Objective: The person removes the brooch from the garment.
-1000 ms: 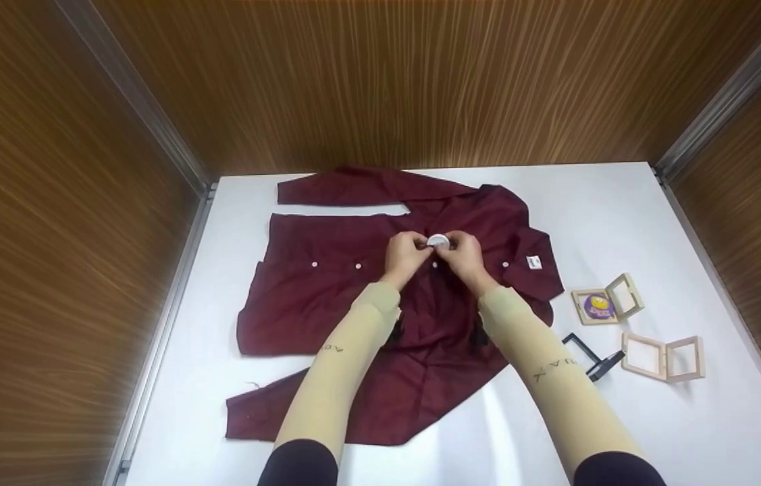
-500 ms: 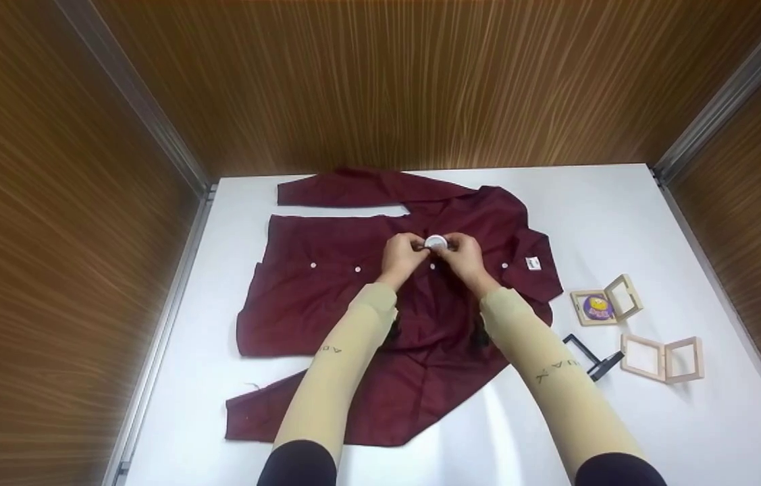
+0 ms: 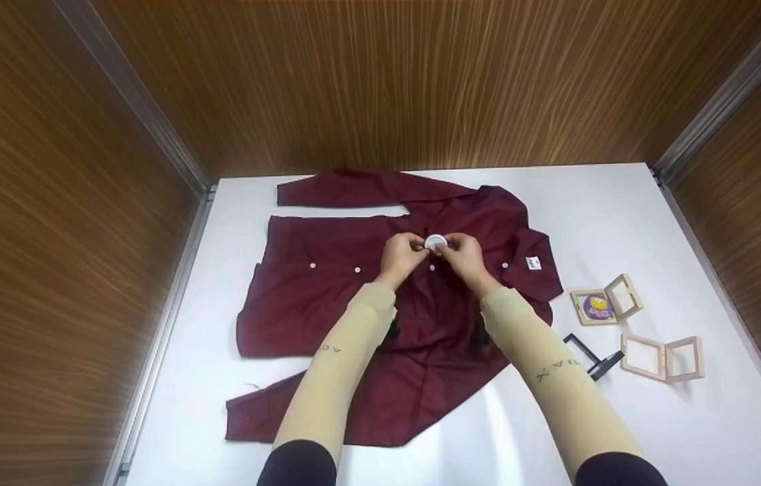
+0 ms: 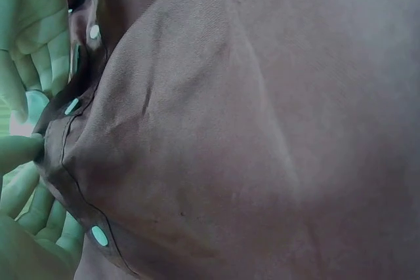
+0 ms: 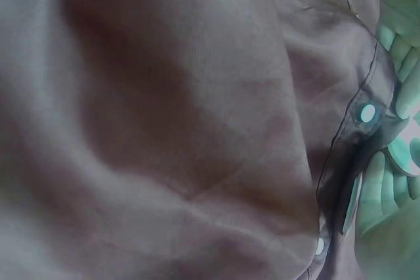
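A dark red button-up shirt (image 3: 312, 310) lies spread out, its collar to the right and white buttons along the placket. Over the placket my left hand (image 3: 399, 258) pinches a fold of the cloth; in the left wrist view the thumb presses its edge near a button (image 4: 72, 106). My right hand (image 3: 464, 256) holds a round badge (image 3: 435, 241) by its rim, right beside the left fingertips. The pale side of the badge faces up. In the right wrist view the badge (image 5: 405, 149) sits close to the gathered placket; whether its pin is in the cloth cannot be seen.
To the right stand an opened wooden case (image 3: 579, 312) with a purple and yellow badge (image 3: 598, 306) in it, another opened wooden frame (image 3: 664, 361) and a black frame (image 3: 599, 368). The white table (image 3: 204, 337) has wood-grain panels (image 3: 380, 81) on three sides.
Both hands and the badge have shifted very slightly left, and the badge's pale side shows a bit more. The shirt and cases stay as they were.
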`<state>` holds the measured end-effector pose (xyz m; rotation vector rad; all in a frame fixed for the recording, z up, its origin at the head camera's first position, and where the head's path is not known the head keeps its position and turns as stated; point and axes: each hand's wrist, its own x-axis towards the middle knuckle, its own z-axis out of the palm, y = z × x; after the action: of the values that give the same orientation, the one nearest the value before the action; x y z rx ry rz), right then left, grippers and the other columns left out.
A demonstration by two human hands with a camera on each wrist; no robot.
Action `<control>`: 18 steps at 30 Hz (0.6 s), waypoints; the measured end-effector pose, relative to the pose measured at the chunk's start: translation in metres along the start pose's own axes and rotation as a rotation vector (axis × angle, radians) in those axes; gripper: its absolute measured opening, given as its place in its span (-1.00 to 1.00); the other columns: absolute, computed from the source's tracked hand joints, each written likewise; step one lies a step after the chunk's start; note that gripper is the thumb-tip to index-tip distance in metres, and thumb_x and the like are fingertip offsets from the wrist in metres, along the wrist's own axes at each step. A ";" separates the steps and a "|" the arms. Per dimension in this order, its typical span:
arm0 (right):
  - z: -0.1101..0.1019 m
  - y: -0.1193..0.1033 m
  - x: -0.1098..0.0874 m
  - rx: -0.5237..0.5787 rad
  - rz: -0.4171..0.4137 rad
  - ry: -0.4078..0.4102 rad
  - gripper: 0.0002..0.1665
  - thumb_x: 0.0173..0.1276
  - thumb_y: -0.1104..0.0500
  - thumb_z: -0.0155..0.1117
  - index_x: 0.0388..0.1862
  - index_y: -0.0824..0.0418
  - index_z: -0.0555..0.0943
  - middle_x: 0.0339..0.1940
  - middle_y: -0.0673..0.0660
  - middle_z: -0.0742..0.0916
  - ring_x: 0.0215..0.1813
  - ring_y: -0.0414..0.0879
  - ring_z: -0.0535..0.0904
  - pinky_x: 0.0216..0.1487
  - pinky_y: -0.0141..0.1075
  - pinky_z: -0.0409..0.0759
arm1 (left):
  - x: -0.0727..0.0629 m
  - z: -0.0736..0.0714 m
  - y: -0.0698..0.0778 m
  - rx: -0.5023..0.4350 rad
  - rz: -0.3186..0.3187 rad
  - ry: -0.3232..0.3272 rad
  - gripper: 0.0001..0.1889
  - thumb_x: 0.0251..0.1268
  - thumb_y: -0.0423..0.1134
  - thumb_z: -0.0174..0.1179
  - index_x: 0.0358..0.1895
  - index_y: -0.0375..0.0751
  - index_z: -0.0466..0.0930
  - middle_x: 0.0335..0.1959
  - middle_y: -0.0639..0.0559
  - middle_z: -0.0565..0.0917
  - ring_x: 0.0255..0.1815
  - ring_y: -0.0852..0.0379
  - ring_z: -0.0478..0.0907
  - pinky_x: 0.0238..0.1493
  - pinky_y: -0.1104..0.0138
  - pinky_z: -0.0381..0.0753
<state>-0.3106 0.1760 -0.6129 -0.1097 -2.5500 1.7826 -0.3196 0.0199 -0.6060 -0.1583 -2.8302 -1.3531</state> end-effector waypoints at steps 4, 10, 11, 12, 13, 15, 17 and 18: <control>-0.001 0.000 0.001 0.006 0.014 0.008 -0.76 0.46 0.41 0.32 -0.01 0.60 0.68 -0.31 0.19 0.79 -0.43 -0.38 0.56 -0.37 -0.60 0.53 | 0.000 0.000 0.001 -0.003 0.007 0.002 -0.82 0.30 -0.33 0.43 -0.08 -0.29 0.84 -0.19 -0.13 0.88 -0.10 -0.02 0.81 0.02 0.28 0.74; 0.000 -0.002 0.000 0.015 0.041 0.012 -0.76 0.47 0.40 0.31 0.01 0.58 0.68 -0.24 0.23 0.79 -0.41 -0.36 0.57 -0.37 -0.59 0.54 | 0.000 0.000 0.001 -0.030 -0.010 0.006 -0.83 0.35 -0.31 0.41 -0.08 -0.28 0.84 -0.18 -0.13 0.88 -0.09 -0.02 0.81 0.01 0.29 0.73; 0.000 -0.002 -0.001 0.021 0.042 0.014 -0.76 0.47 0.40 0.31 0.01 0.58 0.68 -0.24 0.23 0.79 -0.41 -0.37 0.57 -0.37 -0.59 0.55 | 0.001 0.000 0.001 -0.033 -0.009 0.008 -0.83 0.35 -0.31 0.41 -0.08 -0.29 0.83 -0.18 -0.13 0.88 -0.09 -0.02 0.82 0.01 0.28 0.73; 0.000 -0.002 0.000 0.027 0.042 0.014 -0.76 0.47 0.40 0.31 0.01 0.58 0.68 -0.25 0.22 0.79 -0.42 -0.37 0.56 -0.37 -0.59 0.55 | 0.001 0.000 0.001 -0.036 -0.006 0.013 -0.83 0.35 -0.31 0.41 -0.08 -0.29 0.83 -0.18 -0.14 0.88 -0.09 -0.03 0.82 0.01 0.28 0.74; 0.000 -0.002 0.000 0.031 0.041 0.013 -0.76 0.47 0.39 0.31 0.00 0.58 0.67 -0.27 0.20 0.79 -0.43 -0.38 0.56 -0.39 -0.58 0.54 | 0.001 0.000 0.001 -0.040 -0.005 0.015 -0.83 0.36 -0.31 0.41 -0.08 -0.30 0.83 -0.18 -0.14 0.87 -0.09 -0.03 0.82 0.01 0.28 0.74; 0.000 -0.003 0.001 0.046 0.041 0.009 -0.75 0.47 0.39 0.31 0.00 0.58 0.67 -0.34 0.12 0.77 -0.46 -0.37 0.55 -0.42 -0.57 0.53 | 0.001 0.000 0.001 -0.044 -0.005 0.020 -0.83 0.36 -0.31 0.41 -0.08 -0.30 0.82 -0.17 -0.14 0.88 -0.09 -0.02 0.82 0.00 0.30 0.74; -0.001 -0.004 0.002 0.072 0.045 0.005 -0.75 0.47 0.38 0.30 0.00 0.58 0.66 -0.42 0.02 0.73 -0.50 -0.37 0.53 -0.47 -0.56 0.51 | 0.001 0.000 0.002 -0.054 -0.004 0.023 -0.83 0.37 -0.30 0.41 -0.07 -0.31 0.82 -0.17 -0.14 0.87 -0.09 -0.02 0.82 -0.01 0.31 0.75; -0.001 -0.004 0.002 0.084 0.049 0.002 -0.75 0.47 0.38 0.30 0.00 0.59 0.65 -0.45 -0.02 0.71 -0.52 -0.37 0.53 -0.48 -0.55 0.50 | 0.001 -0.001 0.003 -0.058 -0.004 0.025 -0.83 0.37 -0.30 0.41 -0.07 -0.31 0.81 -0.17 -0.14 0.87 -0.09 -0.02 0.82 -0.02 0.32 0.75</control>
<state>-0.3124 0.1761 -0.6086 -0.1731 -2.4875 1.9030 -0.3208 0.0213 -0.6033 -0.1350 -2.7737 -1.4288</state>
